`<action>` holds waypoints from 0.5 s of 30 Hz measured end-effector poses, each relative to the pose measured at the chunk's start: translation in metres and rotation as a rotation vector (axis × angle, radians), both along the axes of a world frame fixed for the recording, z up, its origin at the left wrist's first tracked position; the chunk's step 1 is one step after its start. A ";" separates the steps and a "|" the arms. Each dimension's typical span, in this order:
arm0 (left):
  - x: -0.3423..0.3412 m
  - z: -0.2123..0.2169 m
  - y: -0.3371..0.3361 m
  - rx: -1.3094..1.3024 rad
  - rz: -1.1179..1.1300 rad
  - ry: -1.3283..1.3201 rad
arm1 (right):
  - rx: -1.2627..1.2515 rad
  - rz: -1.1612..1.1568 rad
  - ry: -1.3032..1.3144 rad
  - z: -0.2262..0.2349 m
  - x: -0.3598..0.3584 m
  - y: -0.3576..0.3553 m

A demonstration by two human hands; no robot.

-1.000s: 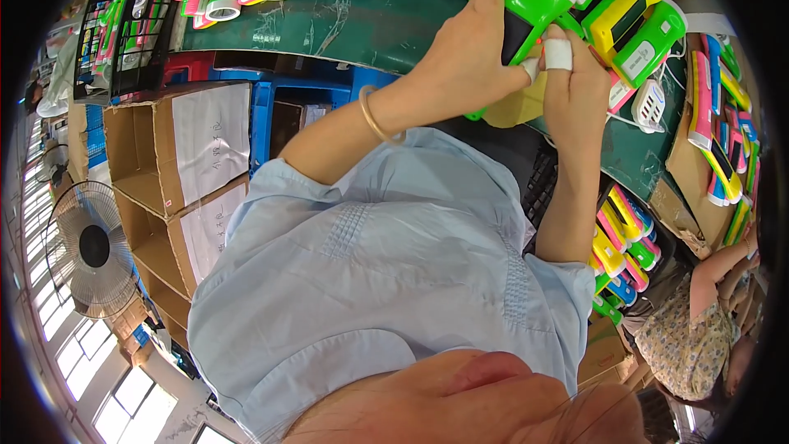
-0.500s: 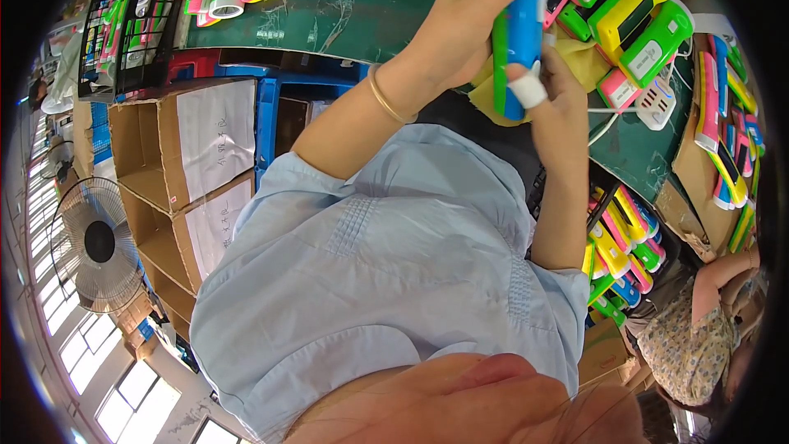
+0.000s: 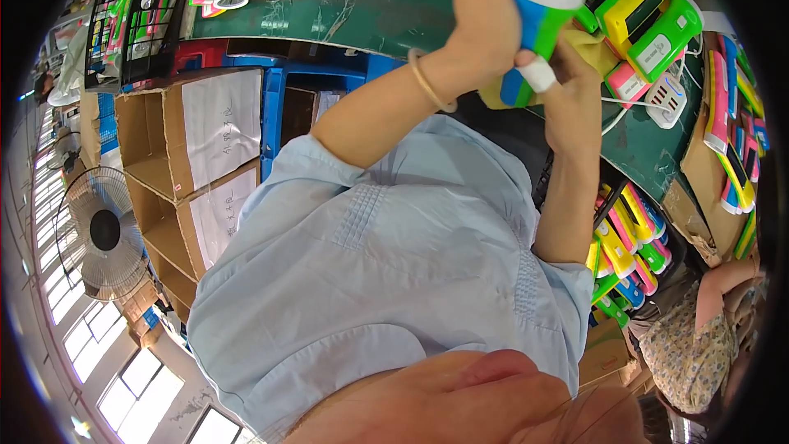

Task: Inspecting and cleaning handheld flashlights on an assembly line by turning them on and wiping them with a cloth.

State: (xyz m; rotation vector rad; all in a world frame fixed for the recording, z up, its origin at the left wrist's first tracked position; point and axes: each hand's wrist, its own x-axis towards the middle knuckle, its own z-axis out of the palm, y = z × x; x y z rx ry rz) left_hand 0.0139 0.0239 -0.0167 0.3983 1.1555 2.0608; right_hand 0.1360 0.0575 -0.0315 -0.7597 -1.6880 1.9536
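Observation:
Both my hands hold one plastic torch (image 3: 534,12) with a blue and green body and a white-rimmed round lens that faces the camera. My left hand (image 3: 485,20), with a thin bangle at the wrist, wraps the body from the left. From below and the right, my right hand (image 3: 571,94) grips it with a white-taped finger across the blue side. A yellow cloth (image 3: 593,49) shows between my hands and the torch. All this is above the dark green table (image 3: 362,8).
Many coloured torches (image 3: 649,12) lie on the table's far side, with more in a crate (image 3: 625,238) to the right. A white power strip (image 3: 666,99) lies close to my right hand. Open cardboard boxes (image 3: 189,164) and a fan (image 3: 103,234) stand left. Another person (image 3: 699,337) is at lower right.
The torch has been turned in my hands from its green side to its blue side, with the lens now tipped toward the camera. Both hands stayed on it.

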 end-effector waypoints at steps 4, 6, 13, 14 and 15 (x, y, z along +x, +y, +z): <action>0.007 0.003 0.006 -0.036 0.063 0.709 | -0.004 0.114 0.024 -0.003 0.008 0.010; 0.007 0.028 0.018 0.012 -0.228 -0.109 | -0.046 0.199 0.064 -0.010 0.020 0.020; -0.183 0.047 0.058 -0.143 -0.063 1.169 | -0.098 -0.522 0.165 0.030 0.125 0.122; -0.228 0.050 0.064 -0.410 0.097 1.355 | 0.056 -0.831 0.056 0.033 0.151 0.149; -0.283 0.057 0.050 -0.706 0.288 1.523 | 0.127 -0.949 0.002 0.038 0.172 0.177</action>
